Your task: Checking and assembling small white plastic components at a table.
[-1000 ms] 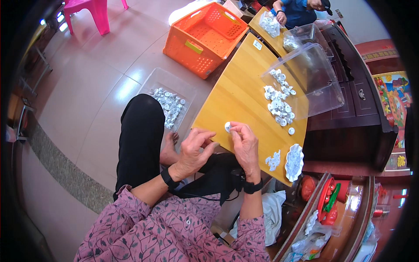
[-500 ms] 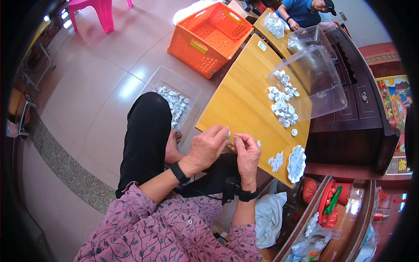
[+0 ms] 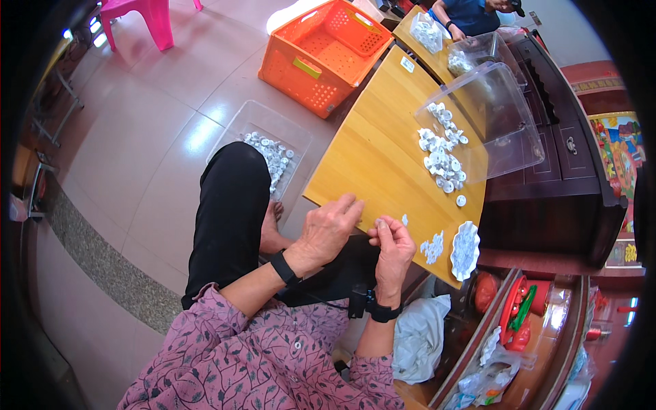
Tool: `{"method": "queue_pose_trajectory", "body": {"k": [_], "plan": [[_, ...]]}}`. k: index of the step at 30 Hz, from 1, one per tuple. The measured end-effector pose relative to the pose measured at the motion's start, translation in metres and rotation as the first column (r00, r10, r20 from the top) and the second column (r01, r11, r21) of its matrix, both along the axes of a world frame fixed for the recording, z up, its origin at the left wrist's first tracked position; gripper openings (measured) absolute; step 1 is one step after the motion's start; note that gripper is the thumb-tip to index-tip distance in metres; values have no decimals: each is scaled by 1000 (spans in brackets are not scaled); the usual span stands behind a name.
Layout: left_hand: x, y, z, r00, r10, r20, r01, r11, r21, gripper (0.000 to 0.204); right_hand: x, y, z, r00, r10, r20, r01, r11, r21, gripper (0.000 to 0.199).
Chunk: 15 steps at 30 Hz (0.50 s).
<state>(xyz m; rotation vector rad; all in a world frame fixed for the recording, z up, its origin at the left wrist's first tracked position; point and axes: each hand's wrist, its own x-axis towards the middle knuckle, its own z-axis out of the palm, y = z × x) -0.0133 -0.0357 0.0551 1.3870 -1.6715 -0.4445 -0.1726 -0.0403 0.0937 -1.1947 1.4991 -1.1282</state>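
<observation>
My left hand (image 3: pixel 326 231) and my right hand (image 3: pixel 391 249) meet at the near edge of a wooden table (image 3: pixel 383 150). The right hand's thumb and fingers are pinched together on a small white piece, mostly hidden by the fingertips. My left hand's fingers lie over the table edge, its thumb next to the right fingertips; I cannot see what it holds. One small white piece (image 3: pixel 404 220) lies on the table just beyond my right hand. Two flat clusters of white pieces (image 3: pixel 465 250) lie at the table's right corner.
A pile of white pieces (image 3: pixel 441 160) spills from a tipped clear bin (image 3: pixel 502 119) on the table. A clear tray of white pieces (image 3: pixel 272 154), an orange crate (image 3: pixel 321 51) and a pink stool (image 3: pixel 147 14) stand on the floor. Another person (image 3: pixel 471 14) works at the far end. A dark cabinet (image 3: pixel 560 178) stands on the right.
Both hands have drawn back from over the table toward its near edge, staying close together. The left hand's fingers now stretch out flatter over the edge.
</observation>
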Motion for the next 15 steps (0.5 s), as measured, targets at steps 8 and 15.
{"method": "queue_pose_trajectory", "body": {"k": [8,15], "plan": [[0,-1,-11,925,-48,-376,18,996,-83,27,6,15,8,996,-28,86,26,999,25,17],[19,10,-17,-270,130,-954,633,771,-74,37,28,39,20,999,-28,16,29,995,-99,16]]}}
